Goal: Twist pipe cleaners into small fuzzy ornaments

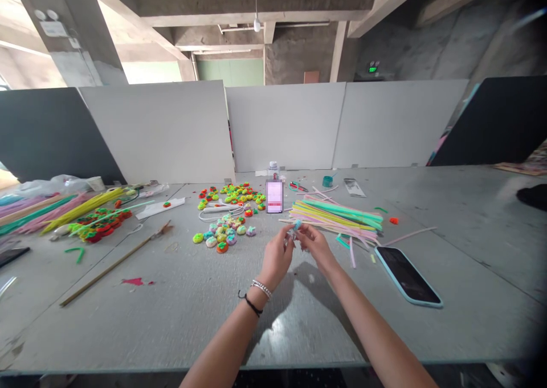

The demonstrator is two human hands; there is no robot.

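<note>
Concrete beams and pillars stand over a grey worktop [171, 319] fenced at 12 o'clock by pale divider boards [282, 126], with dark panels at either end. Both hands meet above the middle of the worktop: the left hand [277, 258], with a bracelet and a dark band at the wrist, and the right hand [314, 244], their fingers pinched together on a small pale-blue fuzzy piece [296, 226]. At 12 o'clock from the hands a small lit phone [274, 196] stands upright. At 1 o'clock lies a bundle of pastel pipe cleaners [337, 214]; at 11 o'clock a scatter of little bright fuzzy shapes [231, 197]. A dark phone in a light-blue case [407, 276] lies at 4 o'clock. A small teal cup [327, 180] sits near the dividers; its contents cannot be made out.
</note>
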